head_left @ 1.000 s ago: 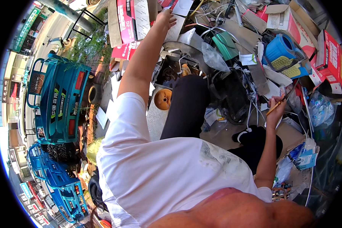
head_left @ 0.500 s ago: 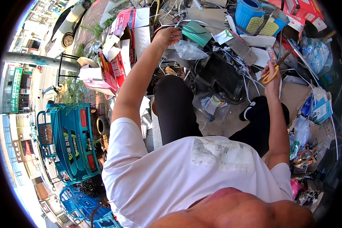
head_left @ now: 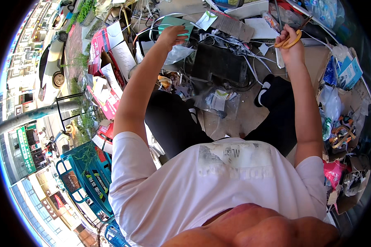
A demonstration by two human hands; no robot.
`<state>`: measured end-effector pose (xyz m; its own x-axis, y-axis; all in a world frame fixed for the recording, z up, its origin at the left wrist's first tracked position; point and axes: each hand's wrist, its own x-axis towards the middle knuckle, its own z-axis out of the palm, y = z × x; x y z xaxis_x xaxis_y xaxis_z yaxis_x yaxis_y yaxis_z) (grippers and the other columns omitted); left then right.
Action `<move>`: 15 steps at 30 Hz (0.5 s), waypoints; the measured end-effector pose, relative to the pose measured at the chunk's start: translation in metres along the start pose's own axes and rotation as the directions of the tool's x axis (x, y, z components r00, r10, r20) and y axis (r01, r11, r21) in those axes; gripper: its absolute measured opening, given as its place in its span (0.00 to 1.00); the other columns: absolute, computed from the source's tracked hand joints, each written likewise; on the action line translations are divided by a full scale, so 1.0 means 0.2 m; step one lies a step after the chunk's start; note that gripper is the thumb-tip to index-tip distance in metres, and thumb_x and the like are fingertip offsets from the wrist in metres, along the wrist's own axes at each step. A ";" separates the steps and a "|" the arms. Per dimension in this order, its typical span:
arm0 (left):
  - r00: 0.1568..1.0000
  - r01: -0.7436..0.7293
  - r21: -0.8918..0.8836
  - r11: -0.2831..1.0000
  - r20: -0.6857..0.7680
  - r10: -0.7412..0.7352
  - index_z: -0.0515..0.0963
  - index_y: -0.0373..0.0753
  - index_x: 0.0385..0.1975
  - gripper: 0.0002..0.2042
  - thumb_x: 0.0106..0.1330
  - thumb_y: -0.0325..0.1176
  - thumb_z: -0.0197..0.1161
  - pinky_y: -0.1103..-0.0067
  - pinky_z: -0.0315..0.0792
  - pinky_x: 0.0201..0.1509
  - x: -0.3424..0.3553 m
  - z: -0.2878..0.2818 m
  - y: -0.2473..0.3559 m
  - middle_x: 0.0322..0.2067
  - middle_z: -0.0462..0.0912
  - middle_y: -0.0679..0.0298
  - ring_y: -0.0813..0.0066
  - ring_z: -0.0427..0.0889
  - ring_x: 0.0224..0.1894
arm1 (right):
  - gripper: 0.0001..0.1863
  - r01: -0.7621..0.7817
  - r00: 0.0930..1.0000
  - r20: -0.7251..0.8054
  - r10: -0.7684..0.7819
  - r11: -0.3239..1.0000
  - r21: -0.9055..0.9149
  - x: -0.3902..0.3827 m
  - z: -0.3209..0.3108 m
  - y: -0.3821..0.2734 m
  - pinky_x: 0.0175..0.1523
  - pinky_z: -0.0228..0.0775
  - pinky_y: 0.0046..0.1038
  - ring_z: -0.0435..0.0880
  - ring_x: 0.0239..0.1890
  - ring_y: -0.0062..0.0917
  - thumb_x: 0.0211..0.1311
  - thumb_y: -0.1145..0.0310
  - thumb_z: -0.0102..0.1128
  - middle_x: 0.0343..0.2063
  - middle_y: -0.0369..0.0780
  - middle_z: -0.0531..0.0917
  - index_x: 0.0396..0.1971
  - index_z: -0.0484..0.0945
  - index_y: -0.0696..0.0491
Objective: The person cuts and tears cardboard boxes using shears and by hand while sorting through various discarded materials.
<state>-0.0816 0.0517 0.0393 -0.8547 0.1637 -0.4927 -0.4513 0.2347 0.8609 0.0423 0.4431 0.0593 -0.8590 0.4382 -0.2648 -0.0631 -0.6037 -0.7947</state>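
Note:
My left hand reaches out at the upper middle, its fingers stretched and slightly apart over a green folded piece. Whether the fingertips press on it is hard to tell. A clear plastic bag lies just below that hand, and thin white straps run past it. My right hand, raised at the upper right, is closed around scissors with yellow-orange handles. Their dark blades point up and away to the right, partly hidden by the hand.
A black flat panel lies among cables between the hands. Red and white cartons stand at the left; a blue box and plastic bags lie at the right. A teal vehicle stands beyond, at the left.
My left hand has moved from beside the green piece to over it. My right hand has turned and still grips the scissors. The whole view has shifted.

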 end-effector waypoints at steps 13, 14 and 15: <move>0.931 -0.363 0.783 0.505 0.333 0.151 0.78 0.40 0.49 0.17 0.64 0.40 0.58 0.71 0.76 0.47 1.06 0.22 -0.67 0.45 0.83 0.57 0.62 0.83 0.45 | 0.11 -0.412 0.902 0.241 0.357 0.878 0.242 -0.16 -0.02 -0.22 0.39 0.69 0.22 0.71 0.28 0.15 0.67 0.68 0.58 0.27 0.32 0.71 0.42 0.72 0.59; 0.940 -0.341 0.808 0.481 0.284 0.188 0.79 0.40 0.48 0.17 0.63 0.40 0.58 0.70 0.76 0.50 1.14 0.21 -0.76 0.44 0.83 0.56 0.59 0.82 0.46 | 0.11 -0.440 0.889 0.250 0.384 0.868 0.230 -0.18 0.00 -0.24 0.39 0.69 0.22 0.71 0.28 0.14 0.68 0.68 0.58 0.27 0.32 0.71 0.42 0.73 0.59; 0.950 -0.306 0.828 0.470 0.234 0.206 0.79 0.39 0.49 0.18 0.62 0.39 0.57 0.66 0.75 0.52 1.14 0.44 -0.66 0.46 0.83 0.54 0.56 0.81 0.48 | 0.11 -0.405 0.911 0.186 0.368 0.884 0.233 -0.17 -0.04 -0.25 0.39 0.68 0.22 0.71 0.28 0.14 0.68 0.67 0.57 0.27 0.31 0.71 0.42 0.73 0.59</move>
<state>-0.1937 0.1420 -0.1974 -0.8449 0.4285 -0.3201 0.2619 0.8532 0.4510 0.0796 0.4638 0.1040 -0.9005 0.0532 -0.4316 0.1732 -0.8665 -0.4681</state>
